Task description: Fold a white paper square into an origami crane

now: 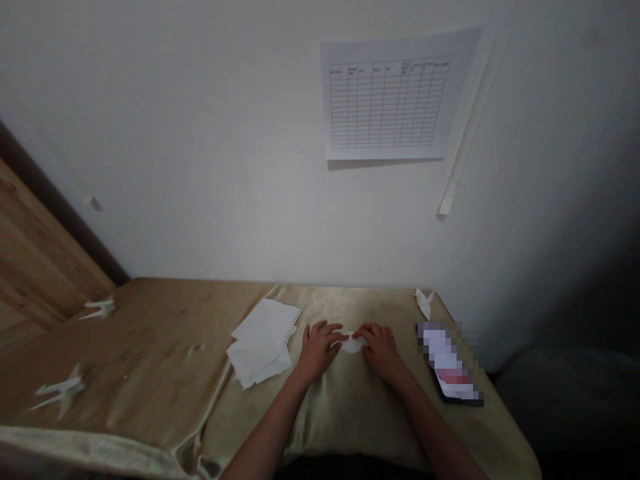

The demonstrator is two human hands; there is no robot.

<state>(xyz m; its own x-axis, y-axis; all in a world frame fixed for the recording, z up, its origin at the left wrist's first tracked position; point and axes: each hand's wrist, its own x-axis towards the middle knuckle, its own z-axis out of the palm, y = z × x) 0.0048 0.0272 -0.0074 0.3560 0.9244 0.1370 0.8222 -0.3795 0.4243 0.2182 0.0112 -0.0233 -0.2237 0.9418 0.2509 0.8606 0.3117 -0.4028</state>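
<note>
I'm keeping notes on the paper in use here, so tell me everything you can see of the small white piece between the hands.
The small white piece looks like thin, plain paper. It lies low on the shiny, gold-brown cloth, between the left hand and the right hand, with fingers of both on it. They cover its ends, so its full outline is hidden; its middle and near edge show. Any folds are too small to make out.

The left hand (317, 348) and the right hand (381, 348) touch a small white paper (353, 345) on the cloth (350, 410); in dim light, it is perhaps folded; loose sheets (265, 327) lie at left, a phone (453, 367) at right; a printed chart (390, 103) hangs above.
</note>
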